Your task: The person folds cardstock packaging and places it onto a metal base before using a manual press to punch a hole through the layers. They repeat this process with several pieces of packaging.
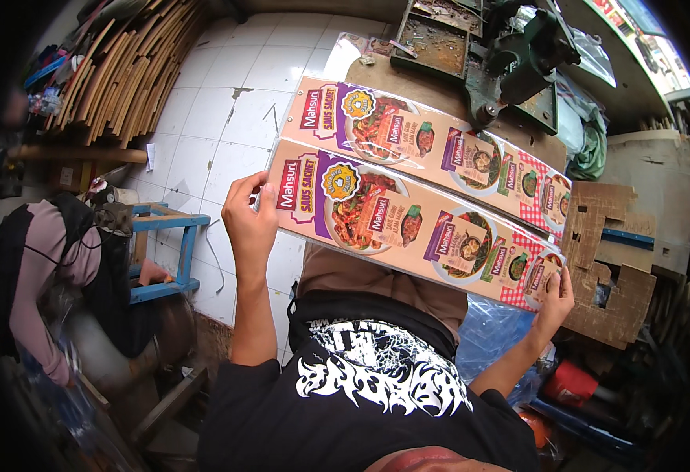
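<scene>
A long printed sign panel [408, 220], pale orange with food pictures and a red checked end, is held in front of my body. My left hand [252, 216] grips its left end, thumb on the printed face and fingers behind. At its right end, my right hand [555, 300] has the lower corner between thumb and fingers. A second sign panel [431, 149] with the same print lies just beyond it on a brown board, with a small hole near its upper left corner. The held panel overlaps or adjoins its near edge; whether they touch I cannot tell.
A dark metal machine [522, 75] with dirty trays [431, 47] stands behind the panels. Cut brown boards [608, 263] lie at right. To the left are a blue stool frame [173, 252], draped clothing [62, 275] and stacked cardboard strips [121, 71] beyond the white tiled floor [219, 86].
</scene>
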The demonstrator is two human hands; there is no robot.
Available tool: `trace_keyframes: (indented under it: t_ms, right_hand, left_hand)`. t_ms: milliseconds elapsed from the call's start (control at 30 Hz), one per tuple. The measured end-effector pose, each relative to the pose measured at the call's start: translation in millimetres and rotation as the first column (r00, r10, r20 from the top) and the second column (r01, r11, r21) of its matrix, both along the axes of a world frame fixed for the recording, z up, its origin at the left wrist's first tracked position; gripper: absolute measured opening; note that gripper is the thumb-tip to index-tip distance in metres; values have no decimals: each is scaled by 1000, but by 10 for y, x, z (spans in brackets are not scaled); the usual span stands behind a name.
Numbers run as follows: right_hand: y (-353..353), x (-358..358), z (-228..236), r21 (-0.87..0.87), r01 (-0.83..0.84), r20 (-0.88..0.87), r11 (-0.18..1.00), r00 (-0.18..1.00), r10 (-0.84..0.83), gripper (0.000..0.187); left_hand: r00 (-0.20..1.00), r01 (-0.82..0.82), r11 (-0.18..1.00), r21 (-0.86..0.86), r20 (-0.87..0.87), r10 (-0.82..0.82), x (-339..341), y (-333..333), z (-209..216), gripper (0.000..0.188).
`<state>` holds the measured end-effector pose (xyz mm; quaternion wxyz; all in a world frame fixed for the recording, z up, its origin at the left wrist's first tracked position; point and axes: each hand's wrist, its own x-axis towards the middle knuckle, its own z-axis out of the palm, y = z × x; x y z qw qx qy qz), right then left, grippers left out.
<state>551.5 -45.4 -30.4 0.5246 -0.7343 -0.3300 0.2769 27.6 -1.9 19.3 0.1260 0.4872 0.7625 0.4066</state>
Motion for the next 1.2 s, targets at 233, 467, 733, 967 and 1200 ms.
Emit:
trace_keyframes:
  t_ms: [233,467,733,967,1200]
  right_hand:
    - [-35,132,68,62,-2,-160,998,987,12,38]
    - [-184,193,456,324,65,-381,944,922,67,29]
    - [-234,284,692,764,363,-637,534,551,539,40]
    - [-568,394,647,405,-130,-578,905,731,364,82]
    - [-1034,807,541,22,-125,-430,992,895,123,55]
  left_hand:
    - [983,-42,999,34,177,35,-30,28,-17,22]
    - [868,20,976,218,481,-125,12,-52,342,33]
    - [224,202,733,649,698,-680,211,115,454,107]
    - [220,196,895,401,871,-439,649,547,376,55]
    - [74,530,835,145,974,-216,1031,1012,358,52]
